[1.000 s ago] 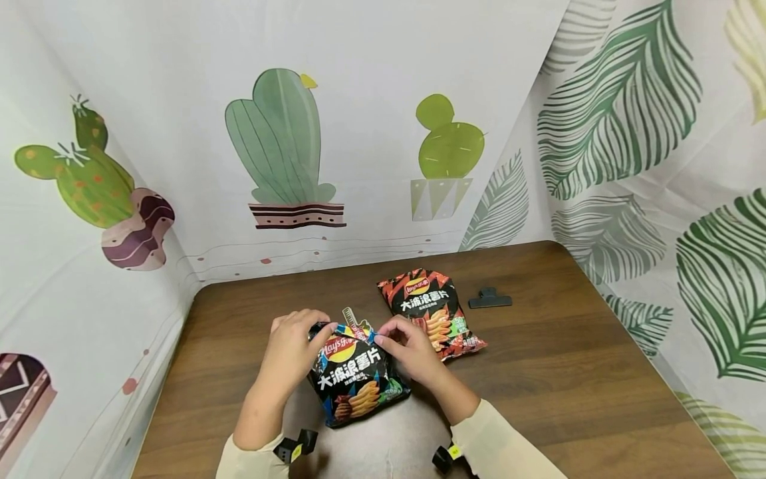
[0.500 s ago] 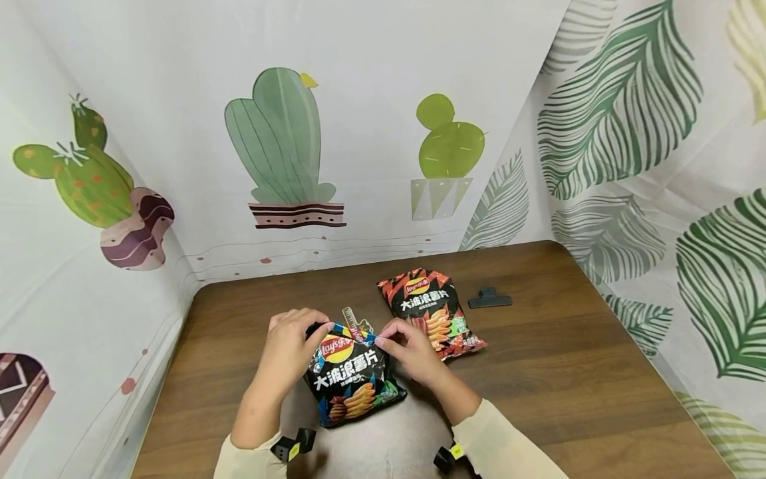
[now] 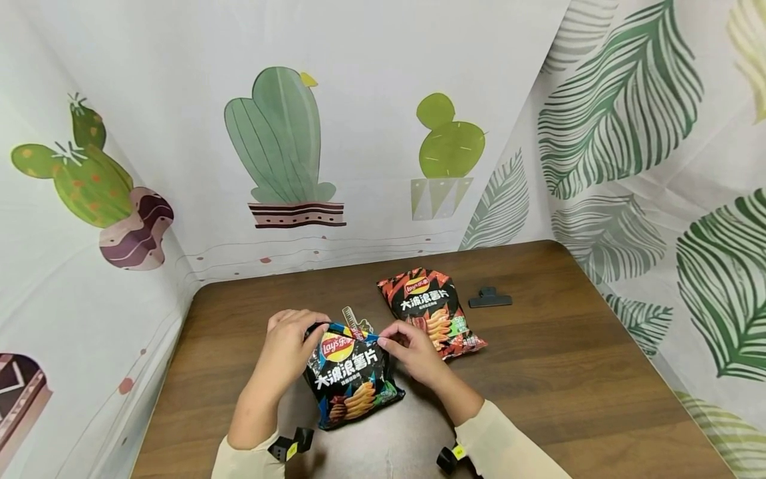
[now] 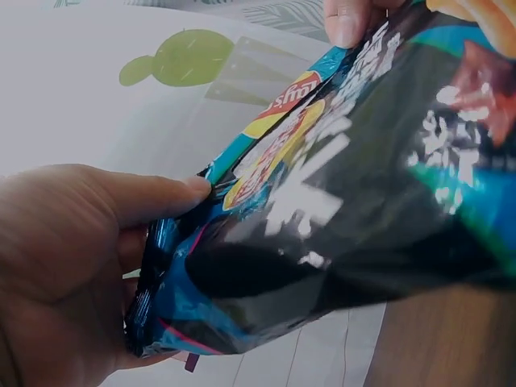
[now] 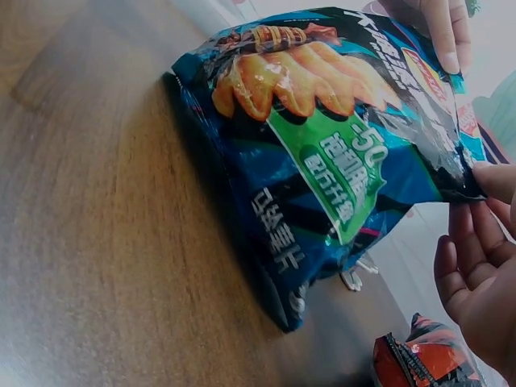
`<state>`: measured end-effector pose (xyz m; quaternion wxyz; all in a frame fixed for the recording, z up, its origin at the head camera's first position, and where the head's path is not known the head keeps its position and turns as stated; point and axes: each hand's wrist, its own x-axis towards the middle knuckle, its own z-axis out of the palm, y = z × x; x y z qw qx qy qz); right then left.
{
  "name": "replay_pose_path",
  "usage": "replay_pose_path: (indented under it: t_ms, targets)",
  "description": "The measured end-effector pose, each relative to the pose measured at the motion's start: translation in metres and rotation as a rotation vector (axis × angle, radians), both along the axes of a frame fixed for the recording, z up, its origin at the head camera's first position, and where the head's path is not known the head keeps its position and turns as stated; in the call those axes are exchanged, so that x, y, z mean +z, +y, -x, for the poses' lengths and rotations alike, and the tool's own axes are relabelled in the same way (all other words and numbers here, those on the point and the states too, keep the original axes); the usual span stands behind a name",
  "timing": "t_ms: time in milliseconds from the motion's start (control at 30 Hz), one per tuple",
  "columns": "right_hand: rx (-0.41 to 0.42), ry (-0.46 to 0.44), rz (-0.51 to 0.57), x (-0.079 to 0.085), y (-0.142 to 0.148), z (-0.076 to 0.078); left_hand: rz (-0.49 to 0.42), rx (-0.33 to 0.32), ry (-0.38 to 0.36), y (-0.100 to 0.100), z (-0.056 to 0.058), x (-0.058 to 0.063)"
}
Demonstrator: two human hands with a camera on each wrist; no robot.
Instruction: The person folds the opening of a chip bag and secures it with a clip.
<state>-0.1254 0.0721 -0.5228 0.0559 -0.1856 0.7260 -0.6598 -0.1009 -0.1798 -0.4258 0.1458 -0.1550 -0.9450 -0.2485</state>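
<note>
1. Fingers of the person's bare left hand (image 3: 290, 342) are bent around the upper left corner of a black-and-blue foil crisp bag (image 3: 350, 382), thumb on the near face, the gap closed to the film's thickness.
2. The bare right hand (image 3: 413, 349) pinches the bag's upper right corner between thumb and index finger; its other fingers curve loosely below in the right wrist view.
3. That bag sits low, just left of centre in the head frame, top edge stretched between both hands; whether its lower edge touches the brown wood-grain table (image 3: 568, 346) I cannot tell.
4. A small pale, gold-outlined flat piece (image 3: 349, 317) shows behind it, partly hidden.
5. Right of centre lies a red-and-black foil crisp bag (image 3: 425, 306).
6. Farther right lies a black bar-shaped plastic clip (image 3: 491, 301), apart from that bag.
</note>
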Motion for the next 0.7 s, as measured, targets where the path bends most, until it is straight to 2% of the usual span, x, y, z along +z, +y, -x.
replay_pose_path:
  t_ms: [167, 433, 700]
  targets:
    - [0.01, -0.001, -0.036, 0.0007, -0.0004, -0.0013, 0.023, 0.026, 0.02, 0.0013, -0.0013, 0.0015]
    - [0.025, -0.02, -0.06, 0.0026, -0.0018, -0.0032, 0.068, 0.058, 0.028, 0.0012, 0.0, -0.0034]
    - [0.049, -0.046, -0.059, 0.0028, -0.0027, -0.0031, 0.034, 0.063, 0.005, 0.0021, 0.0, -0.0058]
